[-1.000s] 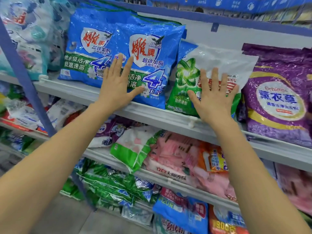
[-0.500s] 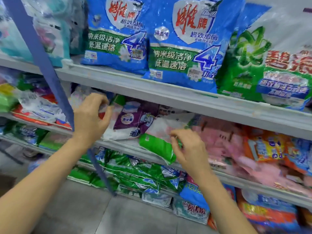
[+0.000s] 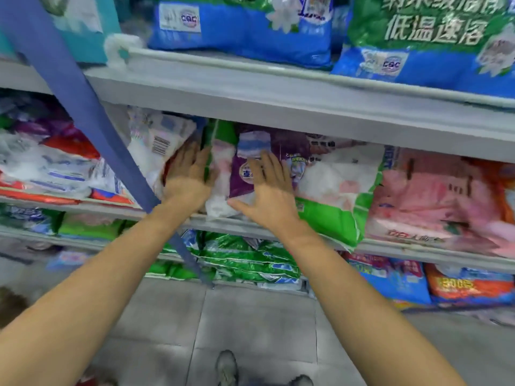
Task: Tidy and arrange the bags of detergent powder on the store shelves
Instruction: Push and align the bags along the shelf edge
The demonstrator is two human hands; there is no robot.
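Observation:
Both hands are pressed flat on bags on the middle shelf (image 3: 250,225). My left hand (image 3: 188,176) lies with fingers spread between a white barcoded bag (image 3: 156,143) and a green-edged bag (image 3: 220,151). My right hand (image 3: 267,193) rests open on a purple-and-white detergent bag (image 3: 242,168), thumb out to the left. Just right of it a white-and-green bag (image 3: 334,196) hangs over the shelf lip. Neither hand is closed around anything.
Blue detergent bags (image 3: 250,32) stand on the upper shelf (image 3: 278,98). Pink bags (image 3: 432,196) fill the middle shelf to the right. A slanted blue shelf post (image 3: 83,107) crosses in front of my left arm. Green bags (image 3: 245,260) lie below, above the tiled floor (image 3: 250,330).
Both hands dropped from the upper shelf's blue and green bags to the middle shelf. They now lie flat on the purple bag and its neighbours, and the view has moved closer.

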